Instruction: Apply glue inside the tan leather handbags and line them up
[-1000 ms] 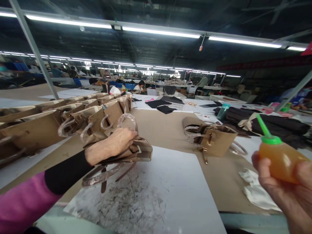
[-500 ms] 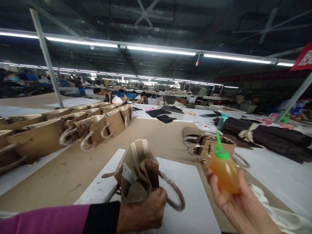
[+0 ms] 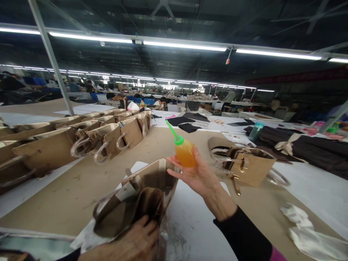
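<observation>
My right hand (image 3: 199,177) is wrapped round a squeeze bottle (image 3: 185,154) of amber liquid, with a green cap and a long green nozzle pointing up and left. It is held above the right side of a tan handbag (image 3: 170,172) that stands open-topped in front of me. My left hand (image 3: 136,237) grips the near side of this bag, its fingertips on the brown lining (image 3: 150,203) that is pulled out over the edge. The bag's lower part is hidden by my left hand and the lining.
Rows of tan handbags (image 3: 46,145) stand at the left. To the right sits another tan handbag (image 3: 254,165), with a teal bottle (image 3: 256,131) and dark fabric (image 3: 307,141) behind it. White sheeting (image 3: 195,224) lies beneath my bag; crumpled white material (image 3: 310,228) lies at the front right.
My right hand has brought the squeeze bottle leftward, over the bag. The bag has turned and tilted, and my left hand has shifted left and lower along its lining.
</observation>
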A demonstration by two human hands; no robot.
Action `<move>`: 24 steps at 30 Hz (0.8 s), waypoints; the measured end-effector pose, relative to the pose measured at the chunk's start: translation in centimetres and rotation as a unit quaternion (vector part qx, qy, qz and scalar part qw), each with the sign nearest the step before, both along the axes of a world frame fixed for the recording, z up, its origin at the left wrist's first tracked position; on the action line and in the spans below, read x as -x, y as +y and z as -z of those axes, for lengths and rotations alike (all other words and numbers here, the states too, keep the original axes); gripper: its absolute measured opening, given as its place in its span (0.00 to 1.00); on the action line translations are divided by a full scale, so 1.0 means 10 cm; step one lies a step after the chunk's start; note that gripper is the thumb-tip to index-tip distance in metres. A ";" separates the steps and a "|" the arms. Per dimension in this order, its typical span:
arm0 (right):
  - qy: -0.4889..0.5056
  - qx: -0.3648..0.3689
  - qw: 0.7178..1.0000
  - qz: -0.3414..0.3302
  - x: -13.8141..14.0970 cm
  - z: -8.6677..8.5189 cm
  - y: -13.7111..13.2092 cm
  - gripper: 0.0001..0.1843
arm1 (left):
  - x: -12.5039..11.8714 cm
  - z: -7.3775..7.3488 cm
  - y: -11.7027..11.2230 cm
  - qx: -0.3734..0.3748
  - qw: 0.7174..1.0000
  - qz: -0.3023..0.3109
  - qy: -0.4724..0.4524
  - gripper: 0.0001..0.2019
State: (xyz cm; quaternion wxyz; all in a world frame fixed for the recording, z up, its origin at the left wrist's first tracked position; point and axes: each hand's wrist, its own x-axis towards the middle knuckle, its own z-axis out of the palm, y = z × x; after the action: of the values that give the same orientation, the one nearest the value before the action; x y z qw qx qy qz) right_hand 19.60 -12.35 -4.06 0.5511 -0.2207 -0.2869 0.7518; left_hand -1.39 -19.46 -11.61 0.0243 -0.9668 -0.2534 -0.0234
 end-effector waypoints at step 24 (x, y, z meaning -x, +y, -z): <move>0.040 0.052 0.998 0.020 0.20 -0.15 -0.58 0.25 | 0.45 -0.84 0.25 0.124 0.980 -0.097 -0.123 0.14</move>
State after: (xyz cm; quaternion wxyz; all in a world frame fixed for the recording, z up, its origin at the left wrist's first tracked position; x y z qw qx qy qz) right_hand 17.63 -18.13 -2.55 0.5651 -0.2250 -0.2208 0.7624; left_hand -5.84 -16.98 -3.26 -0.1246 -0.9230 -0.3476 -0.1082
